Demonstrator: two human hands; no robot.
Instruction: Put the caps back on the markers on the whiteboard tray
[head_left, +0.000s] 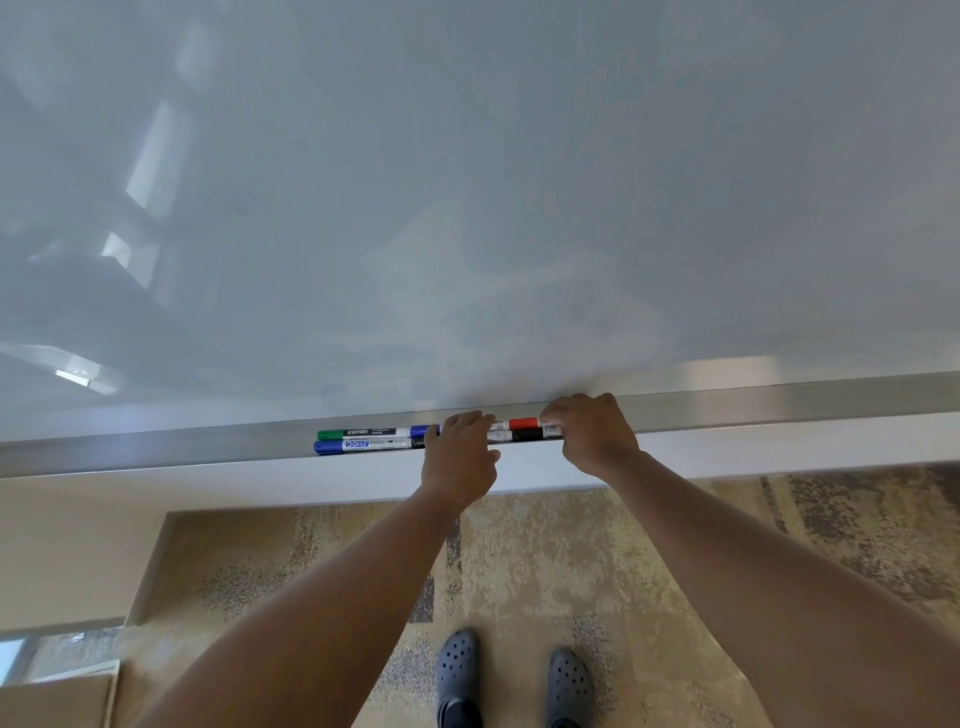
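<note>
Fingers (470, 420) of the left hand (457, 457) curl down onto the markers in the long brushed-metal whiteboard tray (156, 447), but their tips are hidden, so I cannot tell whether they grip anything. The right hand (592, 434) is curled too, its fingers (553, 418) pinched at the white barrel just right of a red cap (523, 423); whether they hold that marker or merely press on it is unclear.

From the head view, 4 markers seem to lie in 2 rows. At the left, a green-capped white marker (358, 433) sits behind a blue-capped white marker (363, 445), both apart from the hands and apparently closed. Between the hands lie the red cap and a black cap (525, 435), each looking seated on a barrel, though the joints are partly covered. A blue piece (418, 431) touches the left fingers.

My judgement: the task is nearly done, with perhaps 1 last cap left to press home.
</note>
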